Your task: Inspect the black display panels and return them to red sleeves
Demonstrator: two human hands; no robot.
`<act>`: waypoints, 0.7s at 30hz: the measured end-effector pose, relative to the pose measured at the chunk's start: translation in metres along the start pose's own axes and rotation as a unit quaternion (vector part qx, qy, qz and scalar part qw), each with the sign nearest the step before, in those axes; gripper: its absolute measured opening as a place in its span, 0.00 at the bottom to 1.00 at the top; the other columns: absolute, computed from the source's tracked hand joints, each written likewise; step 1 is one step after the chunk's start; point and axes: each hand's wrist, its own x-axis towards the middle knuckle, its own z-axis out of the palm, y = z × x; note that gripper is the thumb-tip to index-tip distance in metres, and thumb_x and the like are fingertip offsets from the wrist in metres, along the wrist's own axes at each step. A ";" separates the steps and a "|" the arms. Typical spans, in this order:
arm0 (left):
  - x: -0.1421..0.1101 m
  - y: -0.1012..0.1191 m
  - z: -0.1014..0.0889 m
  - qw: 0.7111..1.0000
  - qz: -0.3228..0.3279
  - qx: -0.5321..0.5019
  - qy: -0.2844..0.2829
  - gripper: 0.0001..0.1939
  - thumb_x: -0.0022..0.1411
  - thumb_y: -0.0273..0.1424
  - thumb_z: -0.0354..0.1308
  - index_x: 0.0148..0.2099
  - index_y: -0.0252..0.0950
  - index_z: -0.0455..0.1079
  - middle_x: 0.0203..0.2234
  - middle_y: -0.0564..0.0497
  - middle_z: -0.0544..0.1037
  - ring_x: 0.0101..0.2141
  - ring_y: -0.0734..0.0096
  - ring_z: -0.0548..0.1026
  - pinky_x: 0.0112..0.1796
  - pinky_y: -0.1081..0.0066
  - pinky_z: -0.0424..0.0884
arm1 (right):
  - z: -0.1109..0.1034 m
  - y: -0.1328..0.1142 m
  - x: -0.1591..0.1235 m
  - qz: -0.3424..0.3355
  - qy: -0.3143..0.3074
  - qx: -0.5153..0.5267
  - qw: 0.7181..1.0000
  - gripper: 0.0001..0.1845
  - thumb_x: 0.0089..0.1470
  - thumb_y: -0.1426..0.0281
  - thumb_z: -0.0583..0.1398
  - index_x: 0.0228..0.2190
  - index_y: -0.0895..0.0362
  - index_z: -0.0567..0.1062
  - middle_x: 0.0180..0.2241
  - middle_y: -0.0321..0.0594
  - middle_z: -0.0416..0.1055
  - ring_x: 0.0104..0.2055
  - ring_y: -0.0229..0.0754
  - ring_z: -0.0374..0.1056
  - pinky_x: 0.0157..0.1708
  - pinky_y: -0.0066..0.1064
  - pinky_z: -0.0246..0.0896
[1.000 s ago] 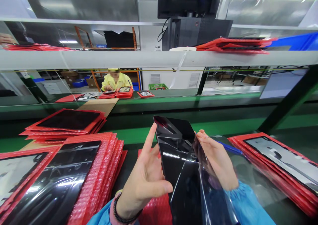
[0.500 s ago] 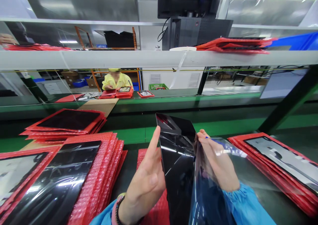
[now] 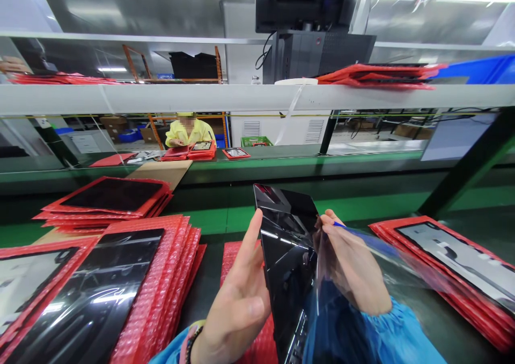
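Panel (image 3: pixel 284 259) hangs tilted above the surface (image 3: pixel 201 283), toward its near edge, long axis running away from the person, left hand (image 3: pixel 237 294) against its left side, fingers partly hidden, grip unclear, while the right hand (image 3: pixel 356 262) pinches clear film (image 3: pixel 324 294) along its right side.

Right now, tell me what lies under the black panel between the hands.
Red wrap shows in part below the black panel, on the dark bench. The panel and left hand cover the rest; anything else there cannot be seen.
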 end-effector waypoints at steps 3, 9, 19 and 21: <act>0.000 0.000 0.000 1.000 -0.001 -0.006 -0.003 0.36 0.53 0.36 0.59 0.64 0.58 0.56 0.61 0.58 0.65 0.64 0.53 0.52 0.61 0.49 0.46 | 0.003 -0.002 0.000 0.054 0.036 0.021 0.998 0.20 0.31 0.81 0.67 0.30 0.52 0.78 0.29 0.32 0.79 0.32 0.36 0.77 0.29 0.14 0.74; 0.002 -0.002 0.000 1.000 0.013 -0.025 -0.008 0.37 0.52 0.33 0.60 0.63 0.57 0.57 0.60 0.58 0.66 0.65 0.55 0.49 0.62 0.51 0.42 | 0.014 -0.009 -0.007 0.072 0.055 0.039 0.995 0.20 0.32 0.82 0.67 0.31 0.53 0.77 0.29 0.28 0.79 0.30 0.31 0.75 0.29 0.13 0.72; 0.001 -0.013 -0.013 0.979 -0.020 0.099 0.177 0.46 0.53 0.24 0.60 0.67 0.56 0.44 0.63 0.60 0.62 0.65 0.65 0.49 0.63 0.62 0.44 | 0.006 0.008 -0.014 -0.062 -0.017 -0.073 0.995 0.27 0.44 0.73 0.66 0.47 0.45 0.68 0.57 0.31 0.70 0.60 0.38 0.62 0.57 0.30 0.57; -0.004 -0.021 -0.024 0.959 -0.049 0.147 0.236 0.46 0.54 0.24 0.60 0.68 0.56 0.41 0.63 0.59 0.63 0.64 0.65 0.53 0.62 0.62 0.46 | -0.004 0.019 -0.011 -0.075 -0.037 -0.126 0.988 0.21 0.51 0.66 0.63 0.47 0.46 0.65 0.58 0.35 0.68 0.60 0.42 0.62 0.60 0.38 0.55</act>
